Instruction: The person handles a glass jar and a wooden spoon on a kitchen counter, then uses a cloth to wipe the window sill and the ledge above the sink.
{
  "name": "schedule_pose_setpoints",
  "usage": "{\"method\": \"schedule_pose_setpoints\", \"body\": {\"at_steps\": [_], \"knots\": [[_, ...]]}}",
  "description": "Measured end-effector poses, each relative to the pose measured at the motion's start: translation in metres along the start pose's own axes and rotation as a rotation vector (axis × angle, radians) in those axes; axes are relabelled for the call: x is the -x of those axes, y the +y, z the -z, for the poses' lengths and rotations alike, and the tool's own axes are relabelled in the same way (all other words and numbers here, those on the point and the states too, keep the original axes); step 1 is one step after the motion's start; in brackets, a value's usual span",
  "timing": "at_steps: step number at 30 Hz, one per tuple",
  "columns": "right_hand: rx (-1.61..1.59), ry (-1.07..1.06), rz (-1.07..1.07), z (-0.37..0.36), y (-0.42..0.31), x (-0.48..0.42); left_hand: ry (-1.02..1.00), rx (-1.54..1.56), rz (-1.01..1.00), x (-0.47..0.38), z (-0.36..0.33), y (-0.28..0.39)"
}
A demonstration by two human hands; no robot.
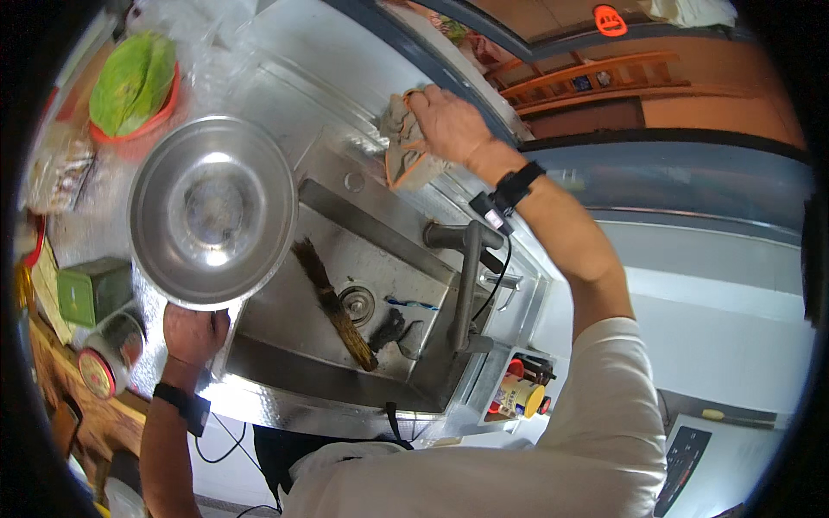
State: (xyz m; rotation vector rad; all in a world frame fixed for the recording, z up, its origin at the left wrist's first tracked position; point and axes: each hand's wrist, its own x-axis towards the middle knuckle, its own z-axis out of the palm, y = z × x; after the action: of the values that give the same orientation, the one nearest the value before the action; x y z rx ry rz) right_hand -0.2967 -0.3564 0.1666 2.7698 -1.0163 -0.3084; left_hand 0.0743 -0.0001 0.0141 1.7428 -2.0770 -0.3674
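My left hand (194, 333) is at the near rim of a stainless steel bowl (214, 210), gripping it, its fingers partly hidden beneath. The bowl stands over the counter and the left edge of the sink (401, 252). My right hand (450, 126) reaches to the back ledge and holds a grey-beige cloth with orange edging (411, 139). Inside the sink lie a straw brush (333, 304), a blue and white toothbrush (411, 303) and a dark scrubbing pad (387, 329), close to the drain (357, 305).
A grey faucet (467, 285) rises at the sink's right side. On the left counter are a green leafy vegetable (133, 84) in a red basket, a green canister (94, 291) and a jar with a red lid (110, 356). A caddy (489, 405) holds bottles. Cables hang from both wrists.
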Motion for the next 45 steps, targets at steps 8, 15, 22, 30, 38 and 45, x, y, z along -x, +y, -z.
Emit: {"method": "schedule_pose_setpoints", "body": {"at_steps": [8,15,22,30,38,45], "knots": [[-0.004,-0.254,-0.121,-0.02,0.042,0.098,0.027,-0.128,0.025,0.015,-0.015,-0.011],[-0.045,-0.277,-0.252,-0.053,0.089,0.235,0.099,-0.137,0.031,0.017,-0.015,-0.01],[0.069,-0.517,-0.189,-0.054,0.11,0.25,0.086,-0.106,0.03,0.009,-0.015,-0.006],[0.018,-0.352,0.05,0.002,0.039,0.05,0.011,-0.021,0.047,0.011,-0.015,-0.009],[-0.014,-0.225,0.109,0.025,-0.025,-0.123,0.078,0.051,0.083,-0.007,0.004,0.004],[0.02,-0.124,0.185,0.018,-0.014,-0.142,-0.048,0.034,0.173,0.012,-0.01,-0.003]]}}
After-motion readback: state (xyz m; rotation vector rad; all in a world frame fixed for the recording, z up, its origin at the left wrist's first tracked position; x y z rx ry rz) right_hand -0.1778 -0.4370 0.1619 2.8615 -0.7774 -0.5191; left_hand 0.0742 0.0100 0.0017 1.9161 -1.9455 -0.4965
